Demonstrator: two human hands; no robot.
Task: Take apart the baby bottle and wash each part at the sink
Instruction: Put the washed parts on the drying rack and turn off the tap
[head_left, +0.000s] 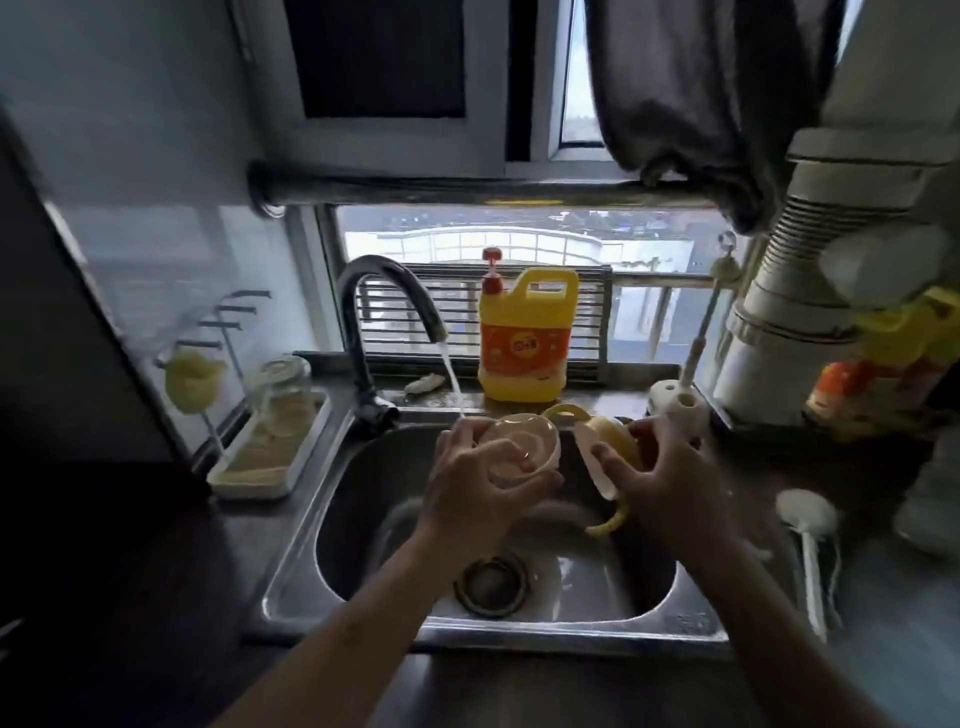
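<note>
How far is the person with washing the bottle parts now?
Done: the bottle is apart. In hand: the left hand holds a clear cap by the running tap; the right hand holds the yellow handled collar over the sink. Left: the brush lies unused on the counter.

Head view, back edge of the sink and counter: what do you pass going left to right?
White drying tray → faucet → yellow detergent jug → white brush holder → orange bottle.
</note>
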